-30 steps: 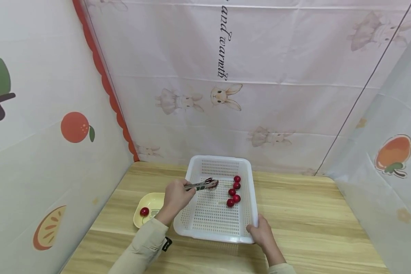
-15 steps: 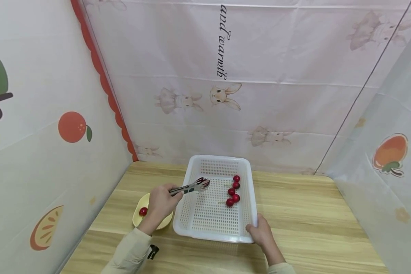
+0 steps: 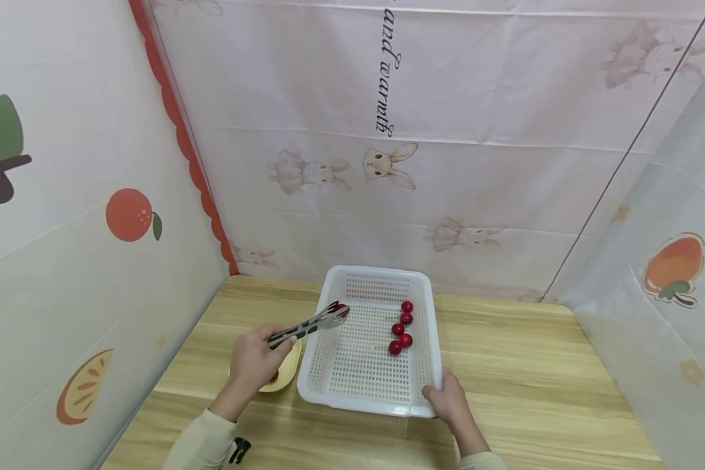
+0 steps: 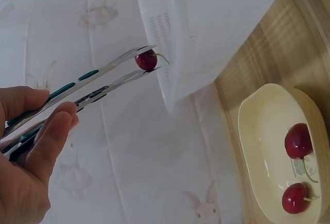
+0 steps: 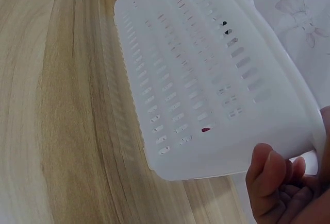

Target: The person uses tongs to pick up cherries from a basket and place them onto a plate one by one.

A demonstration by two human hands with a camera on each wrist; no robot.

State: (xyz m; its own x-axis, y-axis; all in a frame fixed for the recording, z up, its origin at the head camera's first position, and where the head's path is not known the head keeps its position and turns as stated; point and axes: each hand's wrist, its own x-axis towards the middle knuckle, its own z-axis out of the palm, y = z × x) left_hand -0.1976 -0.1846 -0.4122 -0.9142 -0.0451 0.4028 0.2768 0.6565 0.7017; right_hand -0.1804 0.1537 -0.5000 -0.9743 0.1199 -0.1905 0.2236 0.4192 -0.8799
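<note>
My left hand [image 3: 255, 362] pinches a pair of metal tongs [image 3: 308, 324] with dark inlays on the handles. Between the tong tips a red cherry [image 4: 146, 59] with a green stem is clamped, over the left rim of the white perforated basket [image 3: 367, 385]. My right hand [image 3: 448, 398] grips the basket's near right corner, thumb over the rim and fingers curled beneath. Inside the basket, several cherries [image 3: 397, 329] lie along the right side. Below the left hand sits a yellow dish [image 4: 263, 157] holding two cherries [image 4: 298, 141], partly hidden by that hand in the head view.
All of this stands on a wooden table [image 3: 529, 378]. A printed curtain [image 3: 505, 196] rises behind the basket, and fruit-patterned sheets [image 3: 53, 274] close off the left and right sides.
The left hand has drawn back leftward with the tongs and their cherry, from over the basket's middle to its left rim, now covering part of the dish. The right hand stays put.
</note>
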